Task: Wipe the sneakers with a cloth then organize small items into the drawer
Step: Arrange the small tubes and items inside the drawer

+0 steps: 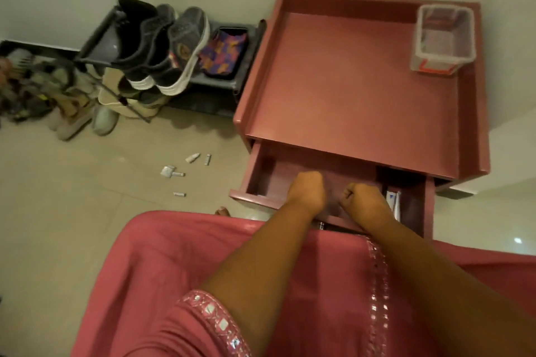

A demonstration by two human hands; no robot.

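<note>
The pink cabinet's drawer (pixel 261 171) stands pulled out in front of me. Both my hands are inside its wide left compartment, curled into fists with knuckles up. My left hand (pixel 307 191) and my right hand (pixel 362 200) are close together, and what lies under the fingers is hidden. A white tube (pixel 394 203) lies in the narrow right compartment. Grey sneakers (pixel 185 49) with white soles stand on a dark shoe rack (pixel 95 38). A patterned purple-orange cloth (pixel 223 52) lies beside them. Several small silver and white items (pixel 171 171) are scattered on the floor to the drawer's left.
The pink cabinet top (pixel 348 81) has a raised rim and carries a clear plastic basket (pixel 443 38) at its back right corner. More shoes (pixel 72 113) are piled on the floor under and left of the rack. My pink garment fills the bottom of the view.
</note>
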